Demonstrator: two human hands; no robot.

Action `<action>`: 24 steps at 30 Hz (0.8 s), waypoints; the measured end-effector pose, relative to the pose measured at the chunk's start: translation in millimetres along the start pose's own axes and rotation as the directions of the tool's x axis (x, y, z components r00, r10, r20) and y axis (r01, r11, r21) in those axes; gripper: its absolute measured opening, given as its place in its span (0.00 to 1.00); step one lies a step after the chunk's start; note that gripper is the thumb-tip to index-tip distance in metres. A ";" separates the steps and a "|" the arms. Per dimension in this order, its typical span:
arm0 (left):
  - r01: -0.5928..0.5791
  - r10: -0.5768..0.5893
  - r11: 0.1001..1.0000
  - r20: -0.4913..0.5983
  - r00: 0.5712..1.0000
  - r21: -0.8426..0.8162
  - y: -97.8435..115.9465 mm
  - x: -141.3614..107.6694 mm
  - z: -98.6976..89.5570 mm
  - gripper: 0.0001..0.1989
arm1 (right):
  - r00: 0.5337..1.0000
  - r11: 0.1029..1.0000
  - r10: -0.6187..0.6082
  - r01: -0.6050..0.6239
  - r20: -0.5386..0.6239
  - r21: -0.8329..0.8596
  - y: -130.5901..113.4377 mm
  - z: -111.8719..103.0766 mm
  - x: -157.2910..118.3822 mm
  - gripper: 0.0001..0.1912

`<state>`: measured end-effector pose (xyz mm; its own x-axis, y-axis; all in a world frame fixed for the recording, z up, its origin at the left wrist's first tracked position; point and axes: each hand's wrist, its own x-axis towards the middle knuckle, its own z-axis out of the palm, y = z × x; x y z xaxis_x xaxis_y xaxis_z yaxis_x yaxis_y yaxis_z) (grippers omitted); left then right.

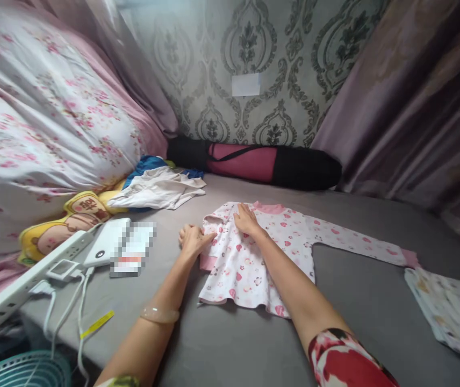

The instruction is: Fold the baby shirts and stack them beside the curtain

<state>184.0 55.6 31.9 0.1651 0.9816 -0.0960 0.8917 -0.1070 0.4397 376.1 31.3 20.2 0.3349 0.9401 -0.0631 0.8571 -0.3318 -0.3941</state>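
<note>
A child's long-sleeved shirt (pixel 250 269), white with pink hearts and small prints, is spread on the grey bed. Its pink collar (pixel 269 207) faces the wall. The right-side sleeve (pixel 354 242) reaches outward, while the left-side one is folded in with its pink cuff (pixel 208 263) at the shirt's edge. My left hand (pixel 192 240) is beside that folded sleeve, thumb stretched over the fabric and fingers loosely bent on the outer side. Flat on the upper part near the shoulder rests my right hand (pixel 246 220), fingers extended.
A folded patterned cloth (pixel 451 312) lies at right. Left are a power strip (pixel 32 285) with cables, a white power bank (pixel 109 242), a yellow plush (pixel 85 207) and crumpled white clothing (pixel 161 188). A black and pink long bag (pixel 246 161) lies along the wall.
</note>
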 end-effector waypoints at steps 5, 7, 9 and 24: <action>-0.201 0.193 0.976 -0.094 0.977 -0.085 0.4 12.2 -17.8 0.09 | 0.995 1.000 -0.012 0.013 -0.097 0.003 -11.1 18.1 -2.9 0.31; -0.371 0.354 0.928 -0.370 0.859 0.026 4.3 16.4 -32.8 0.04 | 0.993 1.000 -0.020 0.020 -0.117 -0.003 -10.1 19.9 -6.2 0.31; -0.516 0.533 0.834 -0.526 0.663 0.196 7.0 18.1 -44.7 0.03 | 0.992 1.000 -0.017 0.016 -0.126 -0.007 -9.6 20.3 -7.5 0.32; -0.510 0.521 0.822 -0.026 0.853 -0.254 -29.5 15.6 -70.5 0.18 | 0.987 0.999 -0.032 0.026 -0.157 -0.041 -10.9 21.9 -6.8 0.32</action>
<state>130.6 85.2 80.4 0.5947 0.7857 0.1706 0.5417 -0.5483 0.6371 355.9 30.2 4.8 0.3645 0.9265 0.0939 0.8809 -0.3104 -0.3574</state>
